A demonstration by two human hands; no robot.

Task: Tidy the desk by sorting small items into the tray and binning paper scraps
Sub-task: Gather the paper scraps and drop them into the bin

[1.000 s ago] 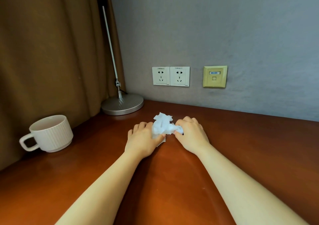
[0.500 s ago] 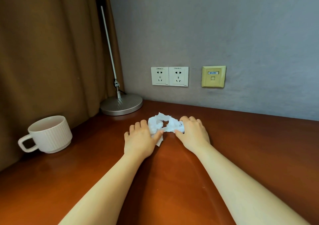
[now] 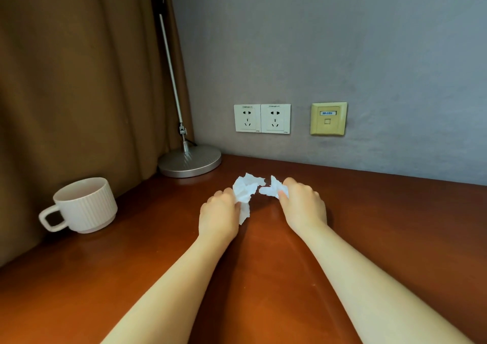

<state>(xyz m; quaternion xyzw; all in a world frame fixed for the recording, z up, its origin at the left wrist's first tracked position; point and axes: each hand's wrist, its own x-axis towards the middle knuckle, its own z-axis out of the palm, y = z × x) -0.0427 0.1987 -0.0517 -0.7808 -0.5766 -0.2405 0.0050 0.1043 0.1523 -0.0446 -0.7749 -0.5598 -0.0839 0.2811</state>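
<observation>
Holding torn paper in two pieces now, one wad half a second ago. Left hand (image 3: 218,215) pinched shut on larger scrap (image 3: 244,192); right hand (image 3: 303,206) closed on smaller scrap (image 3: 272,189), narrow gap between. Both just above desk (image 3: 263,277). Bin, tray out of view.

This looks like a desk corner in a bedroom or hotel-style room. A glossy reddish-brown wooden desk (image 3: 263,277) meets a grey textured wall (image 3: 342,53), with a heavy brown curtain (image 3: 73,80) hanging at the left. Two white power sockets (image 3: 262,118) and a yellowed network port (image 3: 328,118) (its label reads BELDEN) sit low on the wall. A silver desk lamp (image 3: 189,160) and a ribbed white mug (image 3: 84,204) stand on the desk.
</observation>
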